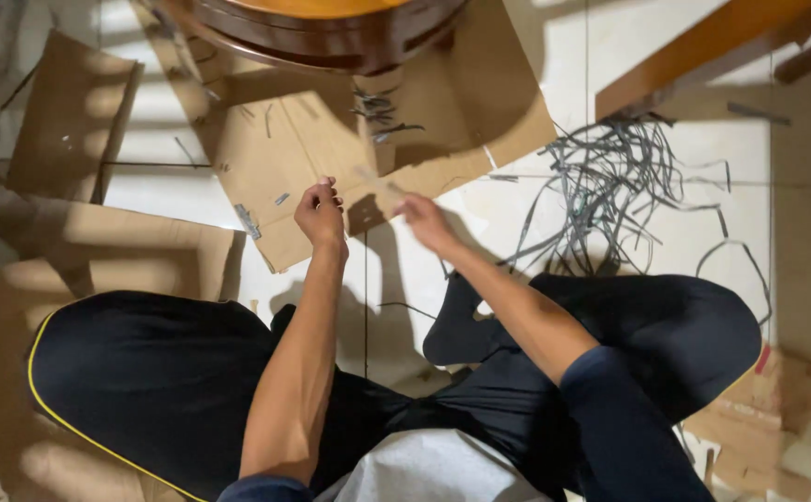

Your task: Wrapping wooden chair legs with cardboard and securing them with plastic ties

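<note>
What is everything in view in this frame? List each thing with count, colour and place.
cardboard strip: one, tan, pinched between both hands
cardboard sheets: several, brown, flat on the floor ahead and at left
cardboard scraps: a few, brown, lower right
grey strips: a tangled pile, grey, floor at upper right
round wooden furniture: one, dark brown, top centre
wooden beam: one, orange-brown, top right
tiled floor: pale
legs: two, in black trousers with yellow piping, crossed
left hand: one, holding the strip
right hand: one, holding the strip
</note>
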